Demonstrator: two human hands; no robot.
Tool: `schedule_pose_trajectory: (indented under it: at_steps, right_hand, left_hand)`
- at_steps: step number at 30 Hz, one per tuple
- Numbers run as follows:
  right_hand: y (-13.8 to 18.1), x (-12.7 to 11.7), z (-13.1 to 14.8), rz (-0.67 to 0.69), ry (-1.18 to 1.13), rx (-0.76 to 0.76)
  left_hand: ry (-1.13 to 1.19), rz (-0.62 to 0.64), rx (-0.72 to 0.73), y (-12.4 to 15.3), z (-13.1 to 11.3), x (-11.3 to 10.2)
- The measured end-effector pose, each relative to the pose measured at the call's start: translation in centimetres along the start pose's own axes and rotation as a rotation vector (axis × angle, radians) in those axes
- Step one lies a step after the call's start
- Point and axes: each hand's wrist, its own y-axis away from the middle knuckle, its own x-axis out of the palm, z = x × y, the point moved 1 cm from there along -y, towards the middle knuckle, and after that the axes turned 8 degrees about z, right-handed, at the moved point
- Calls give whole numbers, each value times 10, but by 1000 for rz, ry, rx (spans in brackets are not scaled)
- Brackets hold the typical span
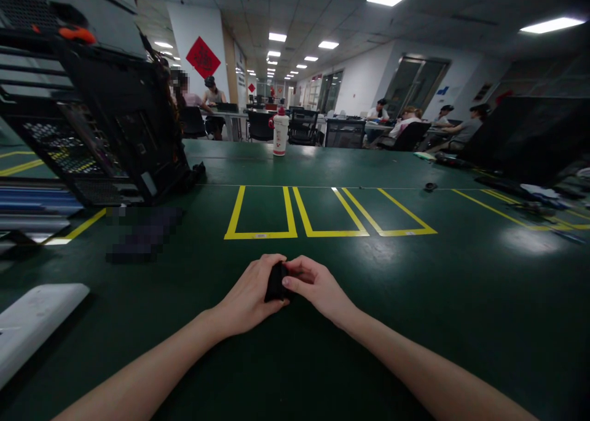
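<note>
Black block (pixel 274 283) sits between both hands over the green table (pixel 391 292), on the person's side of the yellow tape (pixel 332 233) — left hand (pixel 249 295) curled round its left side, fingers at the far end, thumb at the near end. Right hand (pixel 320 286) is half-curled, thumb and fingertips pinching its right edge. Long axis seems to run away from the person, tilt unclear — both hands touch it, so neither is nearer, left just covers more.
</note>
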Motion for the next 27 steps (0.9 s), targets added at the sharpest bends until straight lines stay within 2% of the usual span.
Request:
schedule_pose_trajectory:
  at_steps: [6,17,20,27]
  right_hand:
    - [3,2,-4,20,-81,-46]
    - [1,-2,-1,28,2,-62]
    - [3,-3,-1,78,46,-46]
    - [5,-5,-6,130,-21,-117]
  left_hand:
    - [-37,-20,12,0,-3,0]
    - [-16,2,-2,0,-2,0]
    - [-32,-7,15,0,-1,1]
    - [-74,-31,37,-1,4,6]
